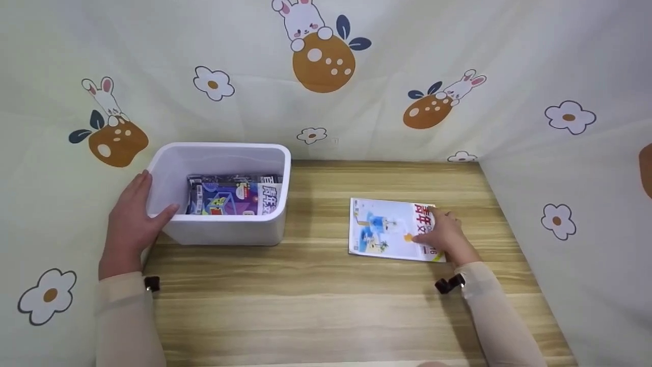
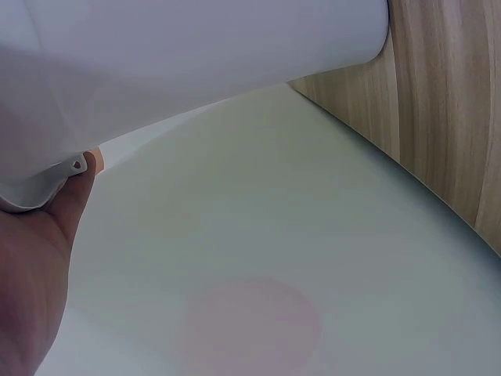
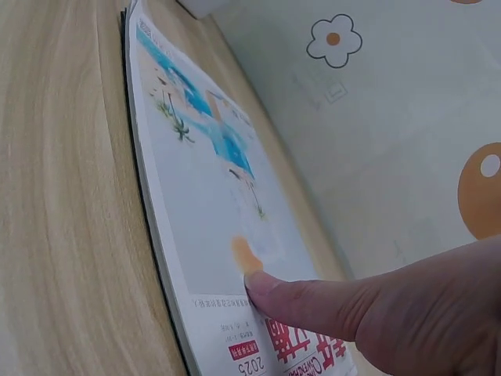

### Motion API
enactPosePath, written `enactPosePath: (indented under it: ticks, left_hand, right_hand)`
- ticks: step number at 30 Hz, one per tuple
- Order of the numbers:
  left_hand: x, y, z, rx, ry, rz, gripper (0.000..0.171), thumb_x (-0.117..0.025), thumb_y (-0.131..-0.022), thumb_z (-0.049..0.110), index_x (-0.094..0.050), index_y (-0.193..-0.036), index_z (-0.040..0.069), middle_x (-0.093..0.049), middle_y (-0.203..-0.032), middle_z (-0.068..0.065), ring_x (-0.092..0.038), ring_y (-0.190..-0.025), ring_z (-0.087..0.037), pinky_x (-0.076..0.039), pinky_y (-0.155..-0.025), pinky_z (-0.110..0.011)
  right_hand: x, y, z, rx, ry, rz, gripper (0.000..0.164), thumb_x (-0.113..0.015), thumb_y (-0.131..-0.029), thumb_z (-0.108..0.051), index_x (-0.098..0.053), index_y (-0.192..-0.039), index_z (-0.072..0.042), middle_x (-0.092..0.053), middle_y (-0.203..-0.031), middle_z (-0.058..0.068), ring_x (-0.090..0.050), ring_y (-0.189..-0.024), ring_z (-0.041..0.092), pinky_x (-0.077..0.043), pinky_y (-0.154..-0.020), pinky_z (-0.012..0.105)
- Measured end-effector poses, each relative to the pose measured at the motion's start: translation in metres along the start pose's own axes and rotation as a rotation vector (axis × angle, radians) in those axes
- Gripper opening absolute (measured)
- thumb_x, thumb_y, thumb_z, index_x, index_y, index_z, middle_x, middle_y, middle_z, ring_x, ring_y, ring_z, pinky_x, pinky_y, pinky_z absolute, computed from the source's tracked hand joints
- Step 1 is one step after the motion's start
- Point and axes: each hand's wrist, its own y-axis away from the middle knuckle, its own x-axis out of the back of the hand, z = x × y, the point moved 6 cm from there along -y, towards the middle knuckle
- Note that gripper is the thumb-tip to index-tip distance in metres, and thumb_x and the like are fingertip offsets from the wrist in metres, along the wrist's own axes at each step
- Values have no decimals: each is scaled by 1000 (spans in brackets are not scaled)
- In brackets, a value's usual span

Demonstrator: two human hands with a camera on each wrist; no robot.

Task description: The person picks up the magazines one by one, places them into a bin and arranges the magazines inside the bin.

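Note:
On the left stands a white plastic bin (image 1: 229, 232), with several magazines (image 1: 229, 199) lying inside it. My left hand (image 1: 130, 219) holds the bin at its left end, thumb over the front rim and fingers along the outer side. The left wrist view shows the hand (image 2: 35, 274) right at the underside of the rim. To the right, a magazine (image 1: 382, 224) with a pale blue cover and red title lies on the wooden surface. My right hand (image 1: 445, 237) grips its right end, the thumb (image 3: 305, 305) pressing on the cover; the other fingers are mostly hidden in the right wrist view.
A wood-grain tabletop (image 1: 316, 306) lies under everything. Pale cloth (image 1: 377, 127) printed with rabbits, oranges and flowers hangs as walls at the back and both sides. The bin stands close to the left and back cloth.

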Motion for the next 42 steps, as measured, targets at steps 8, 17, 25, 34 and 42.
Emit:
enactPosePath:
  ticks: [8,17,25,34,42]
  left_hand:
    - [1,0,-1,3,4,-1,112,-67,-99,71,-11,-180,17,-10,-185,-16,-10,-169,-47,-11,-127,-80]
    - [1,-3,0,-24,-1,-2,108,-65,-102,66,-14,-178,9,-14,-184,-20,-12,-168,-47,-11,-130,-76]
    - [1,-3,0,-7,-3,-12,110,-65,-100,68,-12,-179,12,-12,-184,-19,-10,-169,-48,-10,-128,-79]
    - [3,-1,3,-4,20,-8,111,-66,-100,69,-11,-179,14,-12,-185,-18,-10,-169,-47,-9,-128,-79]
    - [2,-2,1,-17,7,2,108,-65,-101,67,-15,-178,10,-14,-184,-19,-13,-169,-47,-12,-129,-77]
  right_hand:
    - [1,0,-10,-35,4,-44,116,-100,-82,-24,-33,-174,-8,-26,-160,47,-30,-147,66,-47,-114,74]
    - [1,-8,-3,-49,-19,-68,117,-100,-81,-24,-30,-175,-8,-25,-166,47,-27,-150,70,-39,-120,74]
    - [-3,-10,5,-72,-148,-98,132,-101,-79,-19,-16,-180,-17,-17,-172,43,-37,-146,63,-60,-104,56]
    - [-1,-8,0,-39,-128,-11,141,-100,-79,-15,0,-179,-13,-20,-167,50,-30,-149,69,-49,-115,67]
    - [5,-5,-6,39,-64,76,134,-99,-80,-16,-10,-180,-15,-26,-162,51,-33,-146,69,-38,-120,76]
